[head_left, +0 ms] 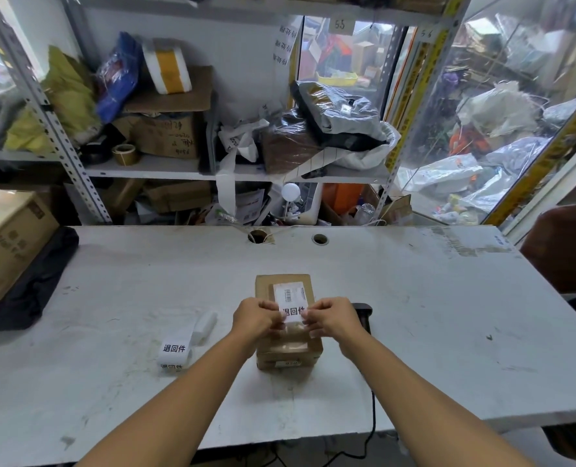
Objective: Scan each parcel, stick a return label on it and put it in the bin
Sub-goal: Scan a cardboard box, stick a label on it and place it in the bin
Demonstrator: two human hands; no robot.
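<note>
A small brown cardboard parcel (281,284) lies in the middle of the white table (414,315), with a white shipping label on its top. My left hand (254,320) and my right hand (335,316) each pinch one side of a white return label (293,312) with black characters, held just over the parcel's top. A strip of more return labels (175,348) lies on the table to the left of the parcel. The black scanner (364,313) sits right behind my right hand, mostly hidden, its cable running off the table's front edge.
A large cardboard box (6,244) on a black bag stands at the table's left edge. Metal shelves (151,168) crammed with boxes, bags and tape rise behind the table. A brown chair back (563,247) is at the right. Two cable holes (320,239) are near the table's back edge.
</note>
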